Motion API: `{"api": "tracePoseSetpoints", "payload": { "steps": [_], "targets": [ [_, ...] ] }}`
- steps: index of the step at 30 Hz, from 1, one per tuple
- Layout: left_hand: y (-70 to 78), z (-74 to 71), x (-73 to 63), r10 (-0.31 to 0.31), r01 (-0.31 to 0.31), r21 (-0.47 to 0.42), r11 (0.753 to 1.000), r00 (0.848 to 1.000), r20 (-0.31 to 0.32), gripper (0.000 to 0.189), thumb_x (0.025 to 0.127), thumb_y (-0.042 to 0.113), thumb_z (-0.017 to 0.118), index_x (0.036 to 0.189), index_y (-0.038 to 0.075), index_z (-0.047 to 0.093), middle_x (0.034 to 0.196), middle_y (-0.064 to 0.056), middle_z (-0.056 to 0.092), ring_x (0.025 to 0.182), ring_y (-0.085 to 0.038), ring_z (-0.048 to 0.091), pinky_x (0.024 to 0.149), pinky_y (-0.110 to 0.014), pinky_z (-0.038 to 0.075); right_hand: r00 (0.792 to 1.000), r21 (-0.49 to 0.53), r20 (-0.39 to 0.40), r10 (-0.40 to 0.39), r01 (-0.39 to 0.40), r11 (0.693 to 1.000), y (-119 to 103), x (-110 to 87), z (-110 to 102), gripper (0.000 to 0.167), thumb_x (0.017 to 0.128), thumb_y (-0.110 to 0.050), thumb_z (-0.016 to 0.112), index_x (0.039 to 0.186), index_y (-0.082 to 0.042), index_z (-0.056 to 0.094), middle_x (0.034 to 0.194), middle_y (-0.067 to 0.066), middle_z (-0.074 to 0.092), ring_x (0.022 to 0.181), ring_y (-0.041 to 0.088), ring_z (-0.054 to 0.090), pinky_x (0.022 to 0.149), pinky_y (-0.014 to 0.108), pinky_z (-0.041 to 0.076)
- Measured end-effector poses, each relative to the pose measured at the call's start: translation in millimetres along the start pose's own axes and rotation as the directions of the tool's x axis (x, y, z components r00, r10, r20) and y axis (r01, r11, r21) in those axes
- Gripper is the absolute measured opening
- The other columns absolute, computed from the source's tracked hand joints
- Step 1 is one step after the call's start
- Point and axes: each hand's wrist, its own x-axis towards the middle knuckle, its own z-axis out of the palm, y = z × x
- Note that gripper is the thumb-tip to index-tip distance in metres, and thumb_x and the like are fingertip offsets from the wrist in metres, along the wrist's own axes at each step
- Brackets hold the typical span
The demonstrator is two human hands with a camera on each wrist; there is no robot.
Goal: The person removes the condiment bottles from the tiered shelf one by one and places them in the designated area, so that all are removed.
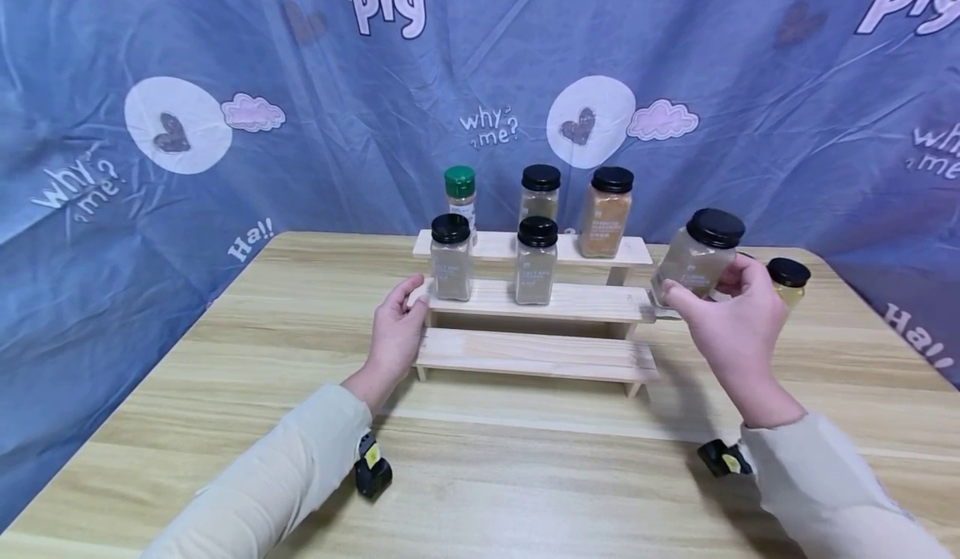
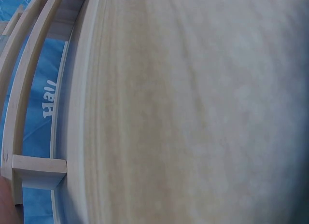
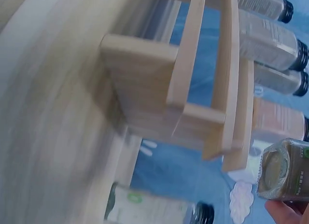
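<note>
My right hand (image 1: pixel 738 317) grips a square glass spice jar (image 1: pixel 693 263) with a black lid, slightly tilted, just off the right end of the wooden three-tier rack (image 1: pixel 536 355). In the right wrist view the base of this spice jar (image 3: pixel 277 171) shows above the fingertips. At the rack's left side my left hand (image 1: pixel 397 330) holds the end of the middle shelf between thumb and fingers. Two grey-brown jars, a left one (image 1: pixel 452 263) and a right one (image 1: pixel 536 267), stand on that middle shelf.
On the top shelf stand a green-capped bottle (image 1: pixel 461 188), a black-lidded jar (image 1: pixel 540 192) and an orange-filled jar (image 1: pixel 606 217). A jar with yellowish contents (image 1: pixel 789 280) stands on the table (image 1: pixel 510 476), partly behind my right hand. A blue printed cloth (image 1: pixel 337 167) hangs behind.
</note>
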Motion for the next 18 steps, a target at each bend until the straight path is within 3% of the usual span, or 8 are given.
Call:
{"api": "tracePoseSetpoints", "payload": {
  "steps": [9,18],
  "targets": [
    [0.4,-1.2,0.5,0.011,-0.011,0.020,1.000,1.000,0.000,0.041,0.091,0.003,0.048,0.132,0.000,0.047,0.059,0.007,0.041,0.046,-0.001,0.036,0.042,-0.015,0.030,0.994,-0.064,-0.007,0.107,-0.107,0.992,17.0,4.4,-15.9,0.042,0.065,-0.015,0.077,0.087,-0.034,0.047,0.079,-0.017,0.047,0.073,-0.003,0.044,0.066,0.014,0.033],
    [-1.1,-1.1,1.6,0.013,-0.013,0.022,1.000,1.000,0.001,0.041,0.091,0.003,0.048,0.132,0.000,0.047,0.059,0.007,0.041,0.045,-0.001,0.036,0.042,-0.015,0.030,0.984,-0.142,0.050,0.173,-0.165,0.976,34.4,8.9,-20.8,0.042,0.063,-0.017,0.078,0.088,-0.028,0.046,0.077,-0.013,0.046,0.070,-0.002,0.042,0.063,0.015,0.033]
  ]
}}
